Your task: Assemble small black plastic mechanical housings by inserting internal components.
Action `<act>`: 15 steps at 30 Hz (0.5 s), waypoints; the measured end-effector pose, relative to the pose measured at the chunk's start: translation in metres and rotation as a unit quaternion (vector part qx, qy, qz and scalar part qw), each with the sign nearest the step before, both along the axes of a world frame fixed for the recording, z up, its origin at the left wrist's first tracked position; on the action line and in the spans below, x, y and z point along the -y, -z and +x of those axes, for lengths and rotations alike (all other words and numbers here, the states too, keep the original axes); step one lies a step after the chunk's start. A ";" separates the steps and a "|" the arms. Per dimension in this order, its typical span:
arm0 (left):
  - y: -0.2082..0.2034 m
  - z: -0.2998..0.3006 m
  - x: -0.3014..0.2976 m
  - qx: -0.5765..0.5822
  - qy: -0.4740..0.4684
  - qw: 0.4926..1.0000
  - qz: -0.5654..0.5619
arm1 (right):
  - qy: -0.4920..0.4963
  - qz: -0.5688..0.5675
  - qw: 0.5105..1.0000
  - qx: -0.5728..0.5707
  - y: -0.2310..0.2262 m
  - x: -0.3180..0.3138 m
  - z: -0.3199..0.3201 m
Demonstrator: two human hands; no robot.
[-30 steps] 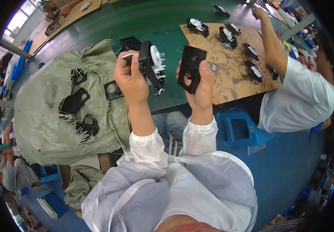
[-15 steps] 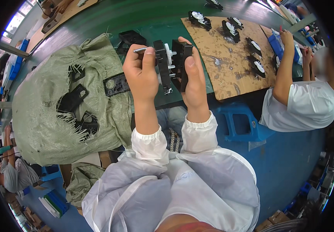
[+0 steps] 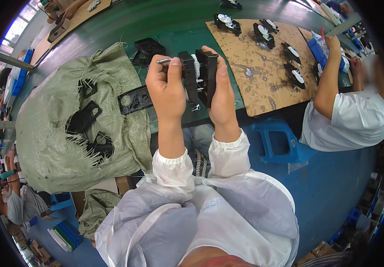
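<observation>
Above the table edge, my left hand (image 3: 167,91) grips a black gear housing half (image 3: 188,73) with a bent metal rod (image 3: 163,60) sticking out by the thumb. White gears (image 3: 197,66) sit on the inner face of that half. My right hand (image 3: 222,93) is closed round a black housing cover (image 3: 209,73), held upright facing the gears. A narrow gap with white pins shows between the two halves. Left of my left hand, a black plastic housing (image 3: 135,99) lies at the edge of a torn green woven sack (image 3: 45,129).
More black housings (image 3: 149,46) lie on the green table behind my hands. On a stained brown board (image 3: 263,95) to the right stand several black assemblies with white gears (image 3: 263,34). A co-worker (image 3: 343,118) works at the right, near a blue stool (image 3: 274,142).
The two halves have come closer together, so the gap between them is narrower. My left hand has shifted slightly right and down. The co-worker's hand at the right now shows a red tool.
</observation>
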State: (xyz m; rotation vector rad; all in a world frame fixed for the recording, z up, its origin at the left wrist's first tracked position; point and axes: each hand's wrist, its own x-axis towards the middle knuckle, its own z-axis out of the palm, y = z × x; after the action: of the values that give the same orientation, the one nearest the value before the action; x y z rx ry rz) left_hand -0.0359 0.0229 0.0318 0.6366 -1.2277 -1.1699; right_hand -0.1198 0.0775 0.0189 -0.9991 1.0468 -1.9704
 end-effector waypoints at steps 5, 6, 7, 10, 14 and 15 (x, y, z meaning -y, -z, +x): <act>-0.001 -0.001 -0.001 0.044 0.000 0.999 0.017 | -0.018 0.007 1.000 -0.007 0.003 -0.001 -0.003; -0.002 -0.001 -0.002 0.046 0.001 0.999 0.025 | -0.012 0.004 1.000 -0.012 0.004 -0.001 -0.003; -0.003 -0.002 -0.003 0.047 0.001 0.998 0.032 | -0.005 0.002 1.000 -0.017 0.006 0.000 -0.004; -0.004 -0.004 -0.004 0.051 0.001 0.998 0.048 | 0.006 -0.002 1.000 -0.028 0.008 0.001 -0.005; -0.001 -0.005 -0.003 0.077 -0.012 0.997 0.027 | -0.008 0.027 0.999 -0.023 0.007 -0.001 -0.004; 0.000 -0.005 -0.003 0.077 -0.011 0.997 0.026 | -0.007 0.027 0.999 -0.023 0.008 0.000 -0.005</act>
State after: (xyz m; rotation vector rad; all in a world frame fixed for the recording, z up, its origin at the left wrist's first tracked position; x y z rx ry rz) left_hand -0.0408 0.0262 0.0318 0.7898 -1.3183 -1.1544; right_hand -0.1244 0.0778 0.0112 -1.0238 1.1087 -1.9056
